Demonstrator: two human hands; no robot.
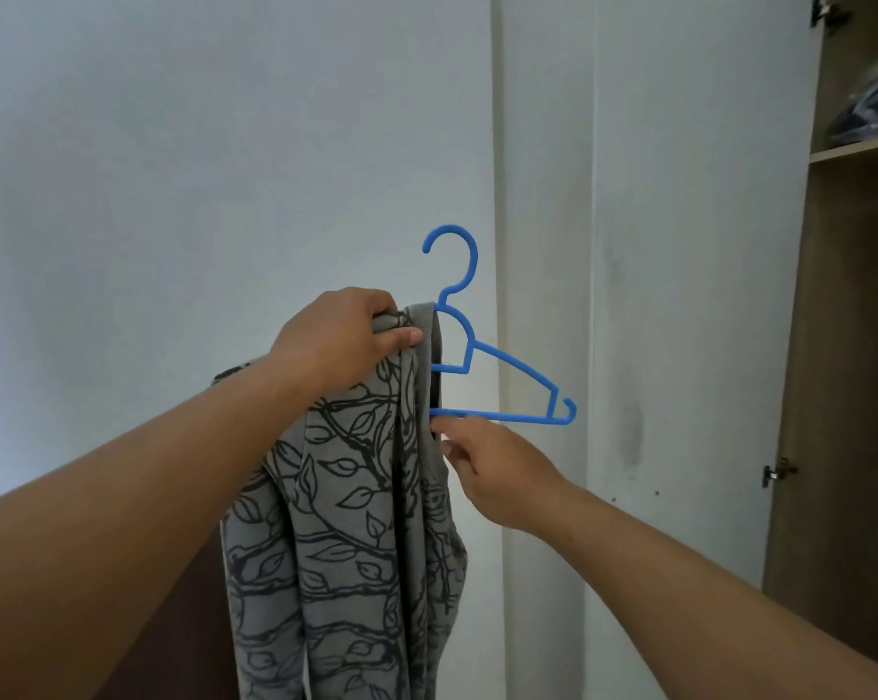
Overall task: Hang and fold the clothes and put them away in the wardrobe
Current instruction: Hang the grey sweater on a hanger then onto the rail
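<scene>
A grey garment (346, 522) printed with dark leaves and branches hangs in front of me at chest height. My left hand (341, 341) grips its bunched top edge. A blue plastic hanger (497, 366) sticks out to the right of the cloth, hook up, its left half hidden inside the garment. My right hand (497, 472) sits just under the hanger's bottom bar and pinches the garment's edge there with thumb and fingers.
A pale wall fills the background. An open white wardrobe door (694, 295) stands at the right. Beyond it is the wooden wardrobe interior with a shelf (856, 151) carrying dark folded clothes (871, 113). A dark piece of furniture (174, 623) lies low behind the garment.
</scene>
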